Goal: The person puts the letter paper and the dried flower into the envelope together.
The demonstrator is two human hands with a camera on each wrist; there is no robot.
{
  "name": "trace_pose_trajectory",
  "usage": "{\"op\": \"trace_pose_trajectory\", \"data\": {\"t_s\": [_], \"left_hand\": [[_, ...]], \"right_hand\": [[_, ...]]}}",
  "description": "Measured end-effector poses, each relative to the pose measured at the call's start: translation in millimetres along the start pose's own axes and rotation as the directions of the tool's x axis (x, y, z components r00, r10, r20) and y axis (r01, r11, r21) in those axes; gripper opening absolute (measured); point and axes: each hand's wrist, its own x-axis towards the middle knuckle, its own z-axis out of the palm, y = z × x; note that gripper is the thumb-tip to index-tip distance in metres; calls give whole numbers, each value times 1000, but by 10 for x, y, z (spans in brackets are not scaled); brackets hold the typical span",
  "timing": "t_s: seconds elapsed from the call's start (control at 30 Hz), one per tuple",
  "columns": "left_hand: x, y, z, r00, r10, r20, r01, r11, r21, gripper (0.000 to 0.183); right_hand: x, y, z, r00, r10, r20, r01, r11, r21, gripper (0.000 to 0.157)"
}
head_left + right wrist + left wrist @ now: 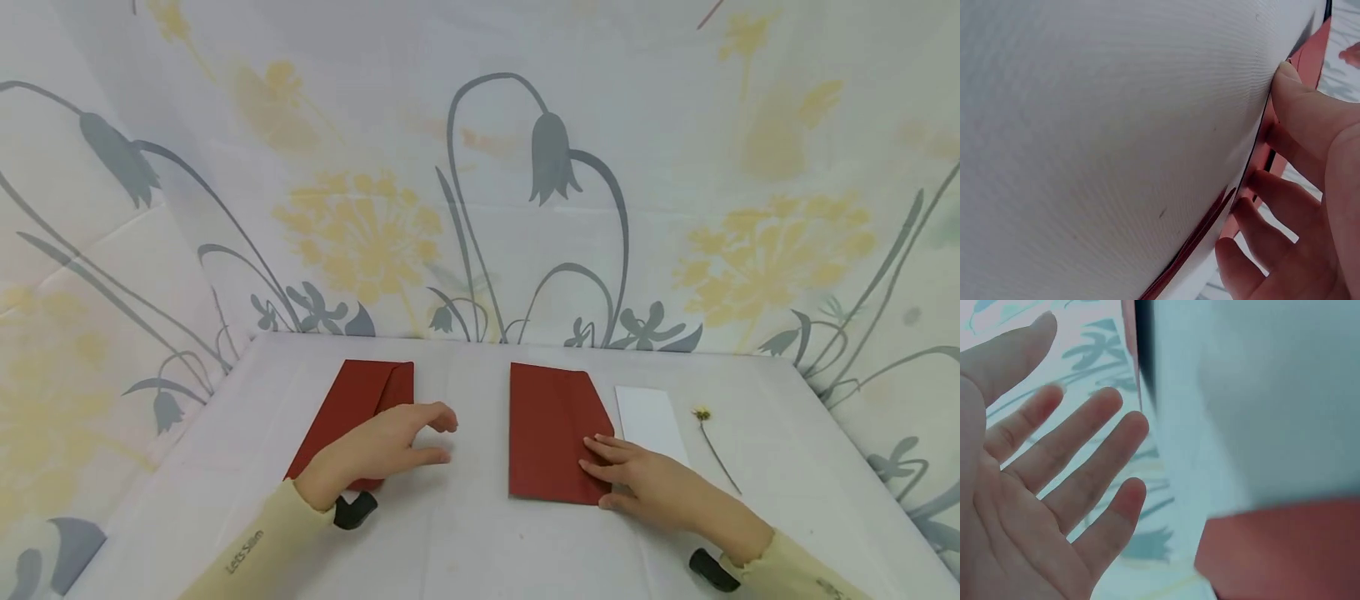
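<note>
Two red paper envelopes lie on the white-covered table. My left hand [382,446] hovers over the right part of the left envelope [337,408], thumb and fingers apart and holding nothing. In the left wrist view its palm shows, with the fingers loosely spread. My right hand [648,479] rests on the right side of the other envelope [551,437]. Its fingertips lie on the red paper, and the thumb [1294,94] is at the envelope's edge near the lower right corner. Part of a white card [645,408] shows beyond the right hand.
A small yellow flower on a thin stem [718,454] lies at the far right. Behind the table hangs a flower-printed cloth [525,250], which also runs down both sides. Black straps [355,510] sit at both wrists, below the pale yellow sleeves.
</note>
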Motion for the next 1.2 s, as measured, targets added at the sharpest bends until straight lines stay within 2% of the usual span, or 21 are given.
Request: {"op": "trace_pose_trajectory", "data": {"t_s": [0.2,0.4,0.57,0.7,0.83,1.0,1.2], "left_hand": [[275,-68,171,999,51,-7,-51,993,-110,50],[579,-46,226,994,109,-20,-111,977,-182,46],[869,3,260,984,176,18,-169,964,-207,43],[1113,56,302,981,187,57,-170,961,-219,37],[1347,124,364,975,197,103,-175,966,-189,28],[1599,235,483,967,201,155,-186,977,-108,18],[1796,343,612,962,179,207,-166,983,-77,19]], "right_hand": [[35,-12,-30,999,19,36,-20,999,35,52],[89,-29,-51,997,34,72,-38,998,54,54],[105,-41,-64,996,37,87,-43,997,62,53],[101,-43,-70,996,30,78,-34,998,56,53],[84,-40,-80,997,28,69,-32,998,56,53],[56,-36,-81,998,19,62,-23,998,52,52],[58,-26,-72,998,4,56,-5,1000,26,50]]}}
